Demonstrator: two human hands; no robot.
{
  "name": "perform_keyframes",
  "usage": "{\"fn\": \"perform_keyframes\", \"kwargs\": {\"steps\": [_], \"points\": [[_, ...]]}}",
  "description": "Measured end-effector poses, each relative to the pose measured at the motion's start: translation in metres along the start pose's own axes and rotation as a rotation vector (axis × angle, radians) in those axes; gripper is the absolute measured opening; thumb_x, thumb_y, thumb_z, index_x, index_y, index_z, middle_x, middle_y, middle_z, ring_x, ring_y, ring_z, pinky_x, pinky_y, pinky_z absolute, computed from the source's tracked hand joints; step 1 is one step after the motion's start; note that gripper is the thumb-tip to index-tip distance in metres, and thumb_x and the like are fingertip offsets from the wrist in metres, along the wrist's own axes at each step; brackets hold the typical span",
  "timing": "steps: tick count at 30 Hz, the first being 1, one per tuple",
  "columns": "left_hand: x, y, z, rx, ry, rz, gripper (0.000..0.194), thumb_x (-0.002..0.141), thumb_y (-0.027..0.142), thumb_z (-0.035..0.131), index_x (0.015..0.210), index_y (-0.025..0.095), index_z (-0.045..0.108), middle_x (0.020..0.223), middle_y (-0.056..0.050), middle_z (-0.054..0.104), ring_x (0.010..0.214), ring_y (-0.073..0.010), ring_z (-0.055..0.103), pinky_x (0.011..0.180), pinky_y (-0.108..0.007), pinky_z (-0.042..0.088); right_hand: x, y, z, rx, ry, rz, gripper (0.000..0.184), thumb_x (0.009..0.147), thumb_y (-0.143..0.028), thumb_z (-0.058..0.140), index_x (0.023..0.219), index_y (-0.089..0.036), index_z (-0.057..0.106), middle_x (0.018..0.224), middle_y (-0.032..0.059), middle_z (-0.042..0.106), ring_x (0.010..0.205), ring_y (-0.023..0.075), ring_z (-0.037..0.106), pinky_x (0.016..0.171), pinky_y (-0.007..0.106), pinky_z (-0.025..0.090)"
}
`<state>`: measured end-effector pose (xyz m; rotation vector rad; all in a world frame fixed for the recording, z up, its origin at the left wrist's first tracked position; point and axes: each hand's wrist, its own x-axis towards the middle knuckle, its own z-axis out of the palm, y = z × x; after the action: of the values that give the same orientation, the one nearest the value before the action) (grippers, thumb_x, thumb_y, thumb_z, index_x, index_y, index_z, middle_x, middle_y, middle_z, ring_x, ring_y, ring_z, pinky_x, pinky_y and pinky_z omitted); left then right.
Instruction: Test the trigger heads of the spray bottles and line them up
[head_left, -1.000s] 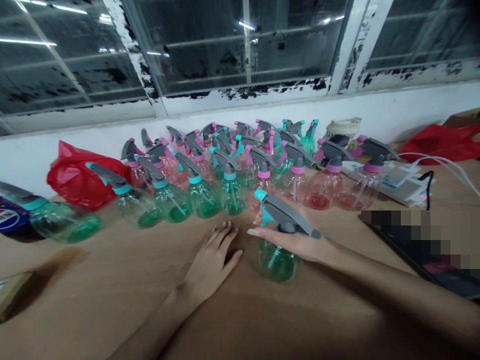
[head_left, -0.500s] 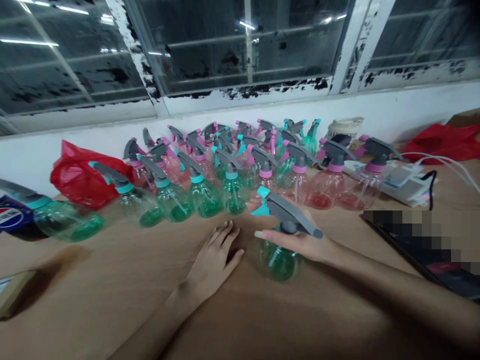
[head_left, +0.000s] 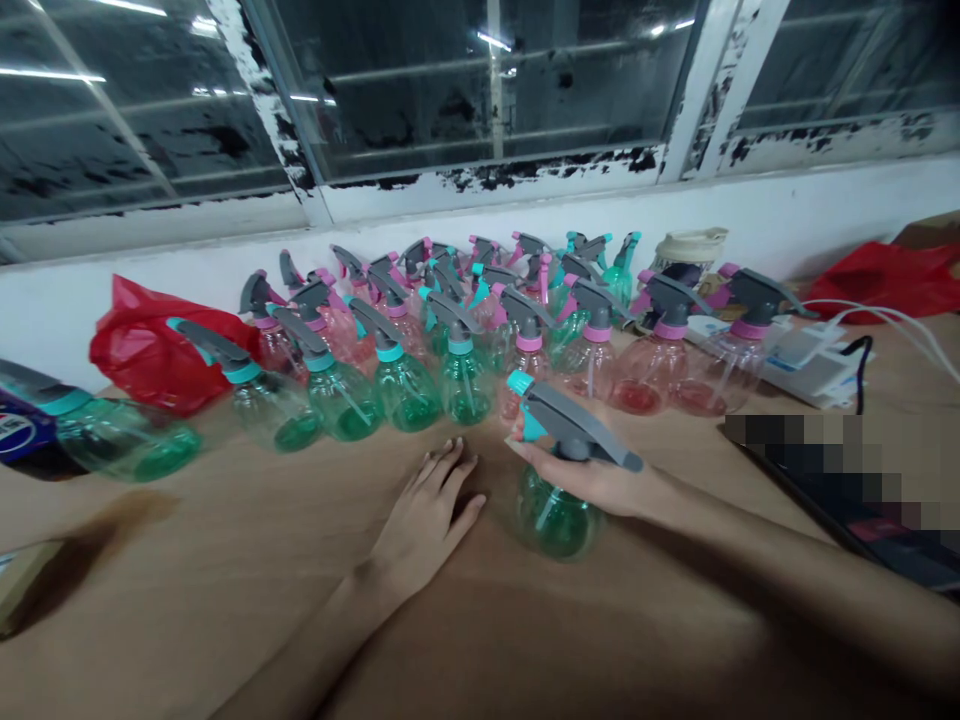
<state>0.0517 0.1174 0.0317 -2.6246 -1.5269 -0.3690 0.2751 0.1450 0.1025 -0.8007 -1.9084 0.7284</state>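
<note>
With places read from the centre of the view, a right hand [head_left: 600, 485] at 5 o'clock grips a green spray bottle [head_left: 556, 520] around its neck, some fingers hidden behind the spray head [head_left: 577, 420]; whether the base touches wood is hard to tell. At 9 o'clock, a cola bottle [head_left: 26, 440] is cut off by the frame and partly covered by another green sprayer [head_left: 131, 440]; at 4 o'clock, blocky pixels mask much of a dark device [head_left: 911, 562]; at 12 o'clock, the rear spray bottles [head_left: 399, 310] overlap too closely to count. Half a second earlier the teal trigger [head_left: 533, 428] stood out; now it is drawn in, while the left hand [head_left: 421, 515], at 7 o'clock, lies palm-down as before, fingers slightly spread. The wood-grained table [head_left: 480, 630] meets a white wall [head_left: 832, 200] beneath dark windows [head_left: 420, 100] framed in peeling paint
</note>
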Motion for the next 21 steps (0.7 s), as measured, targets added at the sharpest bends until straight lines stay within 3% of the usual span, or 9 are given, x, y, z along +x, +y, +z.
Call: {"fn": "perform_keyframes", "kwargs": {"steps": [5,10,16,21], "points": [[-0.0001,0.0001,0.0016,-0.004,0.012,0.003,0.044,0.097,0.039,0.038,0.133,0.014,0.043,0.143,-0.014,0.043,0.134,-0.0250,0.036,0.109,-0.047,0.030,0.0023,-0.0070,-0.0039,-0.004,-0.003,-0.010,0.011,0.077,-0.030,0.063,0.078,-0.020,0.058,0.067,-0.0039,0.060,0.050,0.0082,0.053,0.052,0.023,0.045],[-0.0004,0.0012,0.0002,-0.018,0.013,-0.006,0.043,0.097,0.039,0.037,0.133,0.015,0.042,0.144,-0.013,0.041,0.134,-0.0248,0.035,0.109,-0.046,0.031,0.0009,-0.0066,-0.0060,0.003,0.000,-0.008,0.025,0.075,-0.031,0.067,0.097,-0.020,0.062,0.083,0.0020,0.065,0.065,0.0138,0.060,0.060,0.028,0.049],[-0.0008,0.0012,-0.0011,-0.013,0.011,-0.010,0.044,0.097,0.039,0.037,0.133,0.015,0.043,0.144,-0.013,0.041,0.134,-0.0242,0.035,0.110,-0.044,0.030,-0.0034,-0.0024,-0.0036,0.077,0.001,0.055,0.033,0.076,-0.032,0.065,0.107,-0.024,0.061,0.066,-0.0019,0.059,0.060,0.0156,0.058,0.054,0.029,0.046],[-0.0007,0.0005,-0.0005,-0.005,-0.001,-0.008,0.045,0.098,0.040,0.036,0.134,0.014,0.043,0.144,-0.013,0.040,0.135,-0.0246,0.034,0.110,-0.045,0.029,-0.0043,0.0004,-0.0028,0.073,0.010,0.049,0.035,0.075,-0.034,0.066,0.107,-0.023,0.060,0.064,-0.0029,0.057,0.061,0.0153,0.056,0.054,0.028,0.044]]}}
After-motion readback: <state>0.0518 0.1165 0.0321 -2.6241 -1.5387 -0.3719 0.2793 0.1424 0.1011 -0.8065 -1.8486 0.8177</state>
